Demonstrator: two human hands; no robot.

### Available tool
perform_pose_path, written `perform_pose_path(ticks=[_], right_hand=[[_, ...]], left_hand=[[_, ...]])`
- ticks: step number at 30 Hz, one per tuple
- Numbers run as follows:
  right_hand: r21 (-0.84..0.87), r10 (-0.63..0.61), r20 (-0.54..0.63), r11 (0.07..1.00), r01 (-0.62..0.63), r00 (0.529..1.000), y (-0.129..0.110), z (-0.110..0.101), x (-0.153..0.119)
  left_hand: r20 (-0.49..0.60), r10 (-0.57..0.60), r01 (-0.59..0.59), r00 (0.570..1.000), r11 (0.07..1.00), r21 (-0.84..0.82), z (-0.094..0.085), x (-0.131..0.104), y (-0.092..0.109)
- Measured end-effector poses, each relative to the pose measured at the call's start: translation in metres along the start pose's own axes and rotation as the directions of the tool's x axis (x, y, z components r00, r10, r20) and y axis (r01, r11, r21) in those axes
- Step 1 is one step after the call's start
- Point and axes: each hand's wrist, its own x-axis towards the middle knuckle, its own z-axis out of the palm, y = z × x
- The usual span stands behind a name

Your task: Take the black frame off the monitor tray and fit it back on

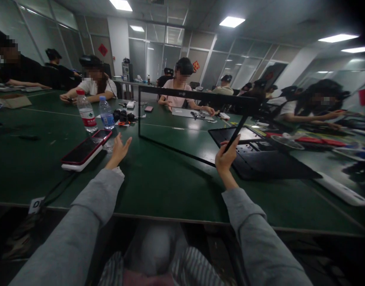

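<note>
A thin black rectangular frame (178,149) is tilted up over the green table, its centre open so the table shows through. My right hand (226,159) grips it at its near right corner, fingers wrapped round the bar. My left hand (120,150) is apart from the frame, to its left, fingers spread and holding nothing. Beside my left hand lies a phone in a red case (84,149) on a white block (81,163). Right of my right hand is a dark open laptop-like panel (268,163) with small parts at its back.
Two bottles, one red-capped (87,115), one blue-capped (106,115), stand at the back left of the green table (170,194). A white power strip (343,188) lies at the right. A person (178,85) works opposite; others sit left and right.
</note>
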Motion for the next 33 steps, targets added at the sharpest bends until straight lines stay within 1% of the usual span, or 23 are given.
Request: perform_pose_path(ticks=[2,4,7,9,11,13,15,17,19,22,25,28,30,32,33], right_hand=[[0.025,0.057,0.070,0.998,-0.058,0.996,0.001,0.007,-0.002],[0.021,0.124,0.147,0.992,-0.128,0.981,0.003,0.013,-0.003],[-0.041,0.237,0.207,0.972,-0.233,0.949,0.009,0.021,-0.003],[-0.086,0.287,0.241,0.958,-0.274,0.927,0.015,0.026,-0.004],[-0.103,0.317,0.299,0.949,-0.299,0.900,0.021,0.031,-0.005],[-0.095,0.330,0.380,0.943,-0.319,0.864,0.028,0.036,-0.007],[-0.083,0.338,0.466,0.937,-0.340,0.818,0.035,0.041,-0.010],[-0.064,0.340,0.533,0.929,-0.363,0.775,0.041,0.045,-0.011],[-0.060,0.325,0.573,0.932,-0.357,0.753,0.045,0.047,-0.012],[-0.142,0.290,0.575,0.956,-0.256,0.765,0.048,0.048,-0.014],[-0.274,0.312,0.557,0.944,-0.184,0.770,0.048,0.046,-0.016],[-0.353,0.359,0.574,0.919,-0.173,0.736,0.047,0.045,-0.018],[-0.380,0.380,0.587,0.909,-0.172,0.714,0.046,0.045,-0.017],[-0.394,0.397,0.588,0.902,-0.179,0.705,0.045,0.045,-0.016],[-0.394,0.401,0.582,0.900,-0.186,0.707,0.045,0.045,-0.015]], left_hand=[[0.017,0.010,-0.009,1.000,1.000,-0.019,0.002,-0.001,0.000],[0.032,0.007,-0.006,0.999,0.999,-0.051,0.002,-0.001,0.001],[0.047,-0.008,0.011,0.999,0.997,-0.074,-0.003,-0.001,0.005],[0.030,-0.027,0.028,0.999,0.999,-0.034,-0.008,-0.001,0.009],[0.003,-0.056,0.056,0.998,0.997,0.056,-0.015,-0.001,0.012],[0.011,-0.096,0.092,0.995,0.977,0.190,-0.022,-0.002,0.013],[0.053,-0.127,0.102,0.991,0.937,0.335,-0.030,-0.003,0.012],[0.110,-0.143,0.080,0.984,0.891,0.448,-0.036,-0.004,0.010],[0.163,-0.142,0.037,0.976,0.851,0.524,-0.040,-0.004,0.008],[0.212,-0.136,-0.014,0.968,0.811,0.586,-0.039,-0.003,0.004],[0.224,-0.118,-0.043,0.967,0.795,0.605,-0.035,-0.001,0.001],[0.239,-0.117,-0.058,0.964,0.784,0.618,-0.032,0.002,-0.002],[0.242,-0.136,-0.046,0.961,0.782,0.622,-0.029,0.004,-0.003],[0.233,-0.148,-0.025,0.961,0.793,0.609,-0.027,0.005,-0.004],[0.221,-0.146,-0.015,0.964,0.802,0.597,-0.027,0.005,-0.003]])
